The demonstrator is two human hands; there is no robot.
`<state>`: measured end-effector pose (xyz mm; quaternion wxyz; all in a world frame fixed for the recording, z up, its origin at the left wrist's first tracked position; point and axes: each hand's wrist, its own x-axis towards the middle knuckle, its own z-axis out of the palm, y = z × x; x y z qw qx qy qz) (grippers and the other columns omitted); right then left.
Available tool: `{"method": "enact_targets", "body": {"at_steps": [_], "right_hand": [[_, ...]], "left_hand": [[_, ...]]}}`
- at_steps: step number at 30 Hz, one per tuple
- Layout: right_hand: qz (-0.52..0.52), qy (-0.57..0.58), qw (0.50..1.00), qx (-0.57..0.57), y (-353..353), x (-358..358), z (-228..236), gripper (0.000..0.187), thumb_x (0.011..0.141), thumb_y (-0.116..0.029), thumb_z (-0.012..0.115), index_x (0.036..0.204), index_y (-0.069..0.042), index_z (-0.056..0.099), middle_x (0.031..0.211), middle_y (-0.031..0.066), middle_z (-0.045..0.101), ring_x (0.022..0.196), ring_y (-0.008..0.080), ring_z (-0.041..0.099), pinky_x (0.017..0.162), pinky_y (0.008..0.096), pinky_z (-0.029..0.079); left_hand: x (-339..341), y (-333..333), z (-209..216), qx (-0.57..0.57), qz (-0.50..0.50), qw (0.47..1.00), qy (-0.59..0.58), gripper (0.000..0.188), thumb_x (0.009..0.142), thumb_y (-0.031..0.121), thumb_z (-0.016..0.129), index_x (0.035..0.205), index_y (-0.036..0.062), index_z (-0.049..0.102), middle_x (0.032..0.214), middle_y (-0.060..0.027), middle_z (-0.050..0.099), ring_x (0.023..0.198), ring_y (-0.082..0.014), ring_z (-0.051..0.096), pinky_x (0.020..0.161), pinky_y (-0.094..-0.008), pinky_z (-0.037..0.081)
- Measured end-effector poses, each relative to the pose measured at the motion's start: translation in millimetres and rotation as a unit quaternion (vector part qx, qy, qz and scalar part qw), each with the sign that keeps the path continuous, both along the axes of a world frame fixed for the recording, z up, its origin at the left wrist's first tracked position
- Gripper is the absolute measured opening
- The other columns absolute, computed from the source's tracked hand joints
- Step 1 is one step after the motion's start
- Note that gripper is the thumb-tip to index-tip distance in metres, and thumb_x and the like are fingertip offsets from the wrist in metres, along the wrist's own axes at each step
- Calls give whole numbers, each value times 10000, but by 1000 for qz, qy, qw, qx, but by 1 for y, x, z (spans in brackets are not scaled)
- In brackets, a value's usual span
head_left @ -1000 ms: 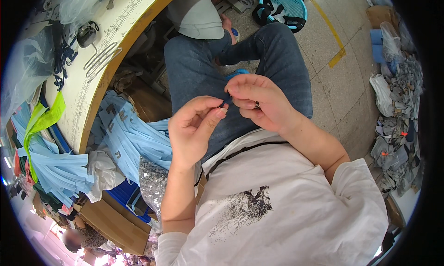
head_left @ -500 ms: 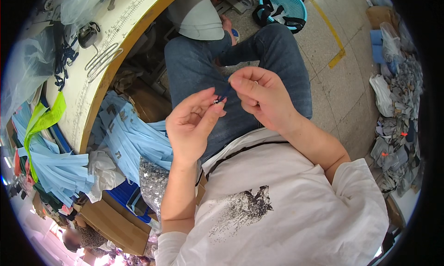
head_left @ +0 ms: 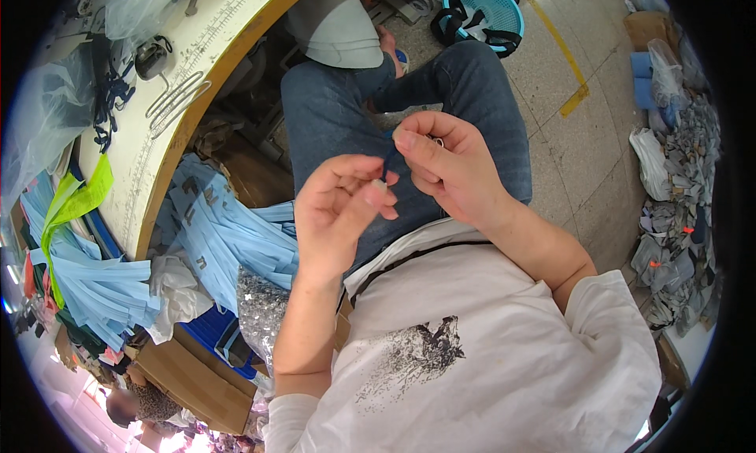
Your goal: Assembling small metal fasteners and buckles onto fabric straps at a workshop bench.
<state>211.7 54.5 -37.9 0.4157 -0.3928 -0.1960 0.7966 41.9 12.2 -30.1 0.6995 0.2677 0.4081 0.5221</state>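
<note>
Over my lap, a short dark blue cord [head_left: 385, 168] runs between my two hands. My left hand [head_left: 335, 209] pinches its lower end between thumb and forefinger, the other fingers loosely curled. The upper end is gripped between the thumb and bent forefinger of my right hand [head_left: 449, 165]. A small metal ring [head_left: 439, 142] shows by the right hand's fingers; whether it joins the cord is hidden. Much of the cord is covered by my fingers.
A pale worktable [head_left: 213, 43] curves along the left, bearing a bent wire rack [head_left: 177, 102] and dark blue cords [head_left: 118, 94]. Light blue fabric strips [head_left: 228, 224] hang beside it. A turquoise basket [head_left: 492, 8] stands ahead; grey scraps [head_left: 685, 185] pile at right.
My left hand has shifted slightly right, closer to my right hand. The small metal piece at its fingertips no longer shows there; a ring now shows by the right hand.
</note>
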Motion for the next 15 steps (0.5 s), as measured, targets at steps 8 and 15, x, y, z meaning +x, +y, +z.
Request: {"method": "enact_targets", "body": {"at_steps": [8, 15], "right_hand": [[-10, -30, 999, 12, 2, 0, -3, 139, 907, -141, 663, 977, -23, 637, 676, -51, 513, 484, 3, 367, 415, 184, 242], [-22, 7, 1000, -7, 5, 3, 2, 147, 928, -151, 633, 1009, -28, 628, 671, -51, 479, 515, 12, 361, 433, 188, 251]], "left_hand": [[0, 2, -7, -1, 40, 997, 58, 87, 890, -47, 596, 975, -30, 583, 903, -120, 664, 718, -126, 629, 653, -261, 549], [0, 1, 5, 18, 8, 993, 119, 164, 863, -47, 643, 1022, -44, 601, 919, -137, 670, 755, -170, 651, 670, -282, 556]]}}
